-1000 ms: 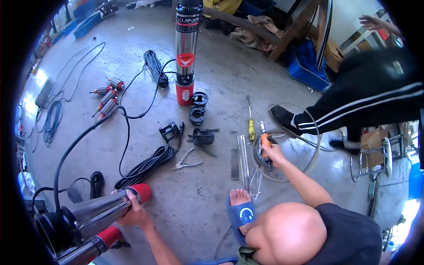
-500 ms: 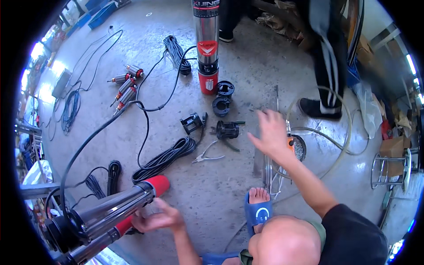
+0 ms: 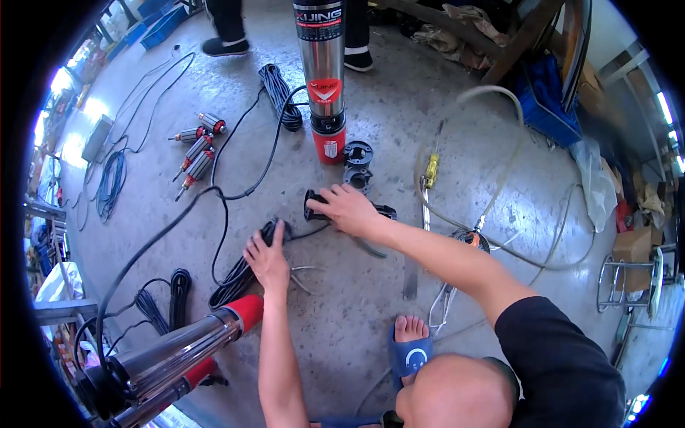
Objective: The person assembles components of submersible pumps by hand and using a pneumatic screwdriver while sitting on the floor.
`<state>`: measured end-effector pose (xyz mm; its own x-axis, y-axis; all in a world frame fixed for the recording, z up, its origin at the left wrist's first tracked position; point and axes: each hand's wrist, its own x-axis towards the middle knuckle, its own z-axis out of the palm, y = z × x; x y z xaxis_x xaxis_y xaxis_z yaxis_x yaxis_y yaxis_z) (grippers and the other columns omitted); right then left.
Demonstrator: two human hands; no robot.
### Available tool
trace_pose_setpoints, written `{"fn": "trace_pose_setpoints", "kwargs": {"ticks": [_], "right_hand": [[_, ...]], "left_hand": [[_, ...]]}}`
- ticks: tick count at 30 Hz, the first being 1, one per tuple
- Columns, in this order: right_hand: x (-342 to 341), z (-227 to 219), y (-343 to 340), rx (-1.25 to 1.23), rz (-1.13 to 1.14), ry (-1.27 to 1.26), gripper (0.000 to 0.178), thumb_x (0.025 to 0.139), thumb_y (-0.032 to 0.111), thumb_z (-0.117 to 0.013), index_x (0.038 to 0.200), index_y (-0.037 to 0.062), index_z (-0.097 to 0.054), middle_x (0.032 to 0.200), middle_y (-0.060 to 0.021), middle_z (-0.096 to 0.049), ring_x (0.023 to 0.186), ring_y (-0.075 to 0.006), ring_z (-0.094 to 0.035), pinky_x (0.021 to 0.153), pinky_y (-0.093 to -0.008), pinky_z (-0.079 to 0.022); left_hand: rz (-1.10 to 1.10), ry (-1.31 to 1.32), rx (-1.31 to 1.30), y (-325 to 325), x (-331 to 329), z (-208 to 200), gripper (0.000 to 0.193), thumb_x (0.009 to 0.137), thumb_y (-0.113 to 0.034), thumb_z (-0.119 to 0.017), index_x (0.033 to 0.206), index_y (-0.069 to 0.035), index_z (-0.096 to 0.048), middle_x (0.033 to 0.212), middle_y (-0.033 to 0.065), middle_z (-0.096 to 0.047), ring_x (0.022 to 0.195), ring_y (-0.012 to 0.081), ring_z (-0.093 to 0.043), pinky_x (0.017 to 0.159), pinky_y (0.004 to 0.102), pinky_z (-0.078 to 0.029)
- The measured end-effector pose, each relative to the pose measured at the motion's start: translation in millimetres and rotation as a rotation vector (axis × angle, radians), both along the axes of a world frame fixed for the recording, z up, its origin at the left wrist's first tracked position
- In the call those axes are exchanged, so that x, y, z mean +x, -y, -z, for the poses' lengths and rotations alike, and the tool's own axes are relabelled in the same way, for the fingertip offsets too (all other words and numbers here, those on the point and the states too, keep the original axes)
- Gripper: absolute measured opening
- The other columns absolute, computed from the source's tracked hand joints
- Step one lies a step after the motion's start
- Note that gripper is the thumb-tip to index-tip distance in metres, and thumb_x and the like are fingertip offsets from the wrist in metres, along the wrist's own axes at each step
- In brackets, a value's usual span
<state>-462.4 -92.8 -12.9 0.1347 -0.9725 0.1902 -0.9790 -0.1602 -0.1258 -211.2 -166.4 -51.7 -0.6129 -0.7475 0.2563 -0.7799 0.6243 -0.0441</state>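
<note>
My left hand has its fingers closed over the upper end of a coil of black cable on the floor. My right hand grips a black plastic housing, with fingertips over its top; a cable runs from it toward the coil. Under my right wrist lies another black plastic part, partly covered. A pair of pliers rests beside my left wrist. Farther off, two round black plastic parts sit at the foot of an upright steel pump with a red base.
Several motor rotors lie at the far left. Steel pumps with red ends lean at the near left. A yellow-handled screwdriver and a looped clear hose lie to the right. A person's shoe shows at the far side.
My right hand has swung left from the tools onto the black housing. My left hand has risen from the leaning pumps to the cable coil. The other person has moved from right to far left.
</note>
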Motion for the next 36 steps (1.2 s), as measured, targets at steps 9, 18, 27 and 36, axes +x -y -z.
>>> {"fn": "trace_pose_setpoints", "kwargs": {"ticks": [9, 18, 27, 36], "right_hand": [[-100, -12, -46, 0.127, 0.433, -0.167, 0.077, 0.062, 0.043, -0.087, 0.126, 0.0145, -0.055, 0.116, -0.0098, -0.054, 0.115, -0.0300, -0.049, 0.093, -0.0445, -0.043], [-138, -49, -48, 0.011, 0.817, -0.100, 0.056, 0.074, 0.025, -0.072, 0.124, 0.0056, -0.055, 0.124, -0.0174, -0.052, 0.119, -0.0357, -0.048, 0.095, -0.0530, -0.043], [-112, -4, -1, 0.126, 0.281, -0.094, 0.099, 0.073, 0.050, -0.079, 0.151, 0.0089, -0.033, 0.154, -0.0112, -0.039, 0.147, -0.0299, -0.029, 0.112, -0.0567, -0.031], [-121, -37, 4, -0.186, 0.672, 0.372, 0.033, 0.084, 0.019, -0.065, 0.112, 0.0024, -0.065, 0.116, -0.0130, -0.066, 0.115, -0.0287, -0.059, 0.096, -0.0462, -0.045]], "left_hand": [[-0.767, -0.184, 0.301, -77, -28, 6, 0.073, 0.084, -0.036, -0.073, 0.143, -0.007, -0.041, 0.144, 0.0317, -0.030, 0.132, 0.0482, -0.031, 0.107, 0.0592, -0.028], [-0.232, -0.576, 0.692, -116, -149, 7, 0.068, 0.080, -0.013, -0.071, 0.138, 0.005, -0.040, 0.134, 0.0327, -0.040, 0.124, 0.0486, -0.040, 0.106, 0.0535, -0.034], [0.535, -1.495, 0.054, 87, -249, -334, 0.087, 0.073, -0.040, -0.088, 0.132, 0.008, -0.045, 0.130, 0.0203, -0.050, 0.121, 0.0285, -0.047, 0.104, 0.0410, -0.036], [0.522, -1.513, 0.103, 11, -244, -350, 0.040, 0.066, -0.017, -0.079, 0.098, -0.003, -0.058, 0.086, 0.0136, -0.066, 0.077, 0.0317, -0.068, 0.071, 0.0345, -0.054]]}}
